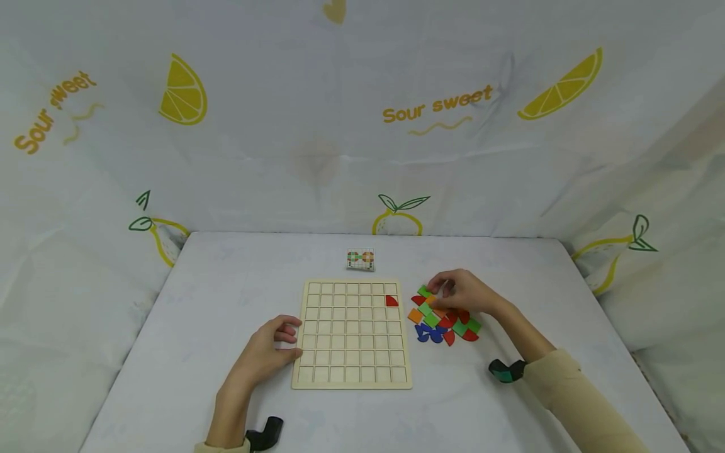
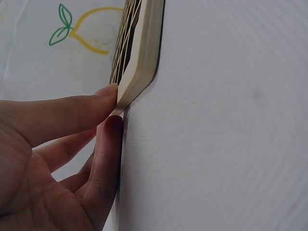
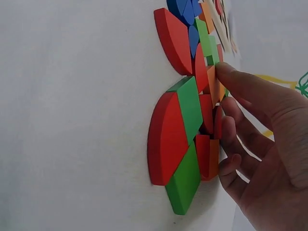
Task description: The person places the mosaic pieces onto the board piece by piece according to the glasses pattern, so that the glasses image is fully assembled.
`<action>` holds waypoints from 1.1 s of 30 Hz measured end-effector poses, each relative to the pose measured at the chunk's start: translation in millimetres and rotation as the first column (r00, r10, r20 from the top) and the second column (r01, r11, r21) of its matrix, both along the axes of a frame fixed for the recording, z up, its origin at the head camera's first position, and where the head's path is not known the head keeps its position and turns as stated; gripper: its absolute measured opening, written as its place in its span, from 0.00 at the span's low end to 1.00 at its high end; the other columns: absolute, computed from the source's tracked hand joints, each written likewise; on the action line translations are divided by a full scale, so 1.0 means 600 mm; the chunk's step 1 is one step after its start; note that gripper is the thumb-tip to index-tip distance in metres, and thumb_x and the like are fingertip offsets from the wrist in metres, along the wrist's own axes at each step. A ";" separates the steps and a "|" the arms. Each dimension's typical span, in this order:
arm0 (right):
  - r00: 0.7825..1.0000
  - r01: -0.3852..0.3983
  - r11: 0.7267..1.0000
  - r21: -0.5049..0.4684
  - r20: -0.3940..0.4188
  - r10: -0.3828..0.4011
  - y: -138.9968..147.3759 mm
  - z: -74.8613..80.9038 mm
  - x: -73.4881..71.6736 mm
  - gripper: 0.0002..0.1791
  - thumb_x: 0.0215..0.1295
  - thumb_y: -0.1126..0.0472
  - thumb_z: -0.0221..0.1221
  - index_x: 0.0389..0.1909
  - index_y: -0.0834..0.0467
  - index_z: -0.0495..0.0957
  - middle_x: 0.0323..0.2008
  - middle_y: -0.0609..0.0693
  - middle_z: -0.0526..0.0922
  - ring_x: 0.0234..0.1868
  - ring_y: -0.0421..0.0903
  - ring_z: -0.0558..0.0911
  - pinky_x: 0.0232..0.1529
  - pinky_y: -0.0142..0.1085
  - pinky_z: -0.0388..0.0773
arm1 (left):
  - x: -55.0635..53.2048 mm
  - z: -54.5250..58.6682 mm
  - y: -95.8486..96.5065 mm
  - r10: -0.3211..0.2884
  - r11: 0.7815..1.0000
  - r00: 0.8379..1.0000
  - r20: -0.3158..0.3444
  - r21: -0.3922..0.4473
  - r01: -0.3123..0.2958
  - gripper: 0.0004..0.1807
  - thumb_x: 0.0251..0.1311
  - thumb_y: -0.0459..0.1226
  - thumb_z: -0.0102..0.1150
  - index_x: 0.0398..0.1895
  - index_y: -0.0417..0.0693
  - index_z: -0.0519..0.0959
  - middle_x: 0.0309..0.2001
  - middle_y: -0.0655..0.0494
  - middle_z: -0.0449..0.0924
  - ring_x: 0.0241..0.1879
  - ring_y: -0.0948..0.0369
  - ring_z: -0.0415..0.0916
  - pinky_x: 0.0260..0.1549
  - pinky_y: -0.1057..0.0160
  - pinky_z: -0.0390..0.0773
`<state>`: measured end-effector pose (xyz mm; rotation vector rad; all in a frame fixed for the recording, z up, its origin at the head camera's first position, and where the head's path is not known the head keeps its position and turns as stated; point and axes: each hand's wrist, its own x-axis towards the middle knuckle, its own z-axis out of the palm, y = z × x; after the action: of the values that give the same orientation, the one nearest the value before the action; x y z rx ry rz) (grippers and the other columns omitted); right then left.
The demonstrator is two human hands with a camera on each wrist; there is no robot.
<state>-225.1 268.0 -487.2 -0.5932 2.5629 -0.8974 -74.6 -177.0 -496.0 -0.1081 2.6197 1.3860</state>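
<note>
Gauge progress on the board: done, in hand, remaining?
Done: one red piece sits in a cell near the upper right of the board.
In hand: right hand is at the pile of coloured pieces, grip unclear; left hand touches the board's left edge.
Remaining: other visible cells are bare; barely begun, I'd judge.

From the head, the table (image 1: 198, 314) is being viewed downward; the board (image 1: 352, 327) and blocks (image 1: 432, 319) are being shown again, close-up, from left and right wrist respectively.

head view: even light | wrist views: dimmer, greyer | shadows: soft
</note>
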 end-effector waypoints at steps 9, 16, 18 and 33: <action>1.000 -0.011 1.000 -0.008 -0.022 0.011 0.000 -0.003 0.003 0.18 0.64 0.56 0.77 0.50 0.58 0.86 0.41 0.49 0.87 0.40 0.45 0.80 0.39 0.28 0.82 | -0.001 -0.004 0.000 0.005 1.000 1.000 0.006 0.008 -0.005 0.31 0.51 0.26 0.81 0.60 0.45 0.83 0.49 0.50 0.83 0.49 0.59 0.84 0.44 0.64 0.82; 0.999 0.002 1.000 -0.011 -0.055 -0.002 0.006 -0.004 -0.001 0.16 0.65 0.58 0.75 0.51 0.58 0.87 0.43 0.50 0.88 0.42 0.45 0.81 0.42 0.28 0.82 | -0.002 -0.006 -0.001 0.006 1.000 1.000 0.002 0.003 -0.006 0.31 0.51 0.27 0.82 0.60 0.45 0.83 0.48 0.51 0.84 0.49 0.60 0.84 0.46 0.62 0.81; 0.998 0.011 1.000 -0.010 -0.058 -0.012 0.009 -0.005 -0.003 0.16 0.66 0.58 0.75 0.51 0.57 0.87 0.44 0.50 0.88 0.43 0.45 0.81 0.43 0.28 0.82 | -0.002 -0.007 -0.001 0.005 1.000 1.000 -0.001 -0.003 -0.005 0.31 0.51 0.27 0.82 0.60 0.45 0.83 0.48 0.51 0.84 0.49 0.60 0.84 0.47 0.61 0.81; 0.997 0.018 0.999 -0.031 -0.068 -0.020 0.022 -0.009 -0.008 0.19 0.63 0.55 0.78 0.50 0.60 0.89 0.39 0.50 0.87 0.38 0.43 0.78 0.39 0.28 0.78 | -0.001 -0.007 0.002 0.029 1.000 0.999 0.017 0.000 -0.029 0.29 0.53 0.26 0.79 0.60 0.47 0.83 0.48 0.53 0.83 0.49 0.59 0.84 0.50 0.58 0.81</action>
<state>-230.0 281.5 -492.6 -0.6194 2.6245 -0.9388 -75.0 -175.7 -500.5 -0.1580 2.6146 1.3880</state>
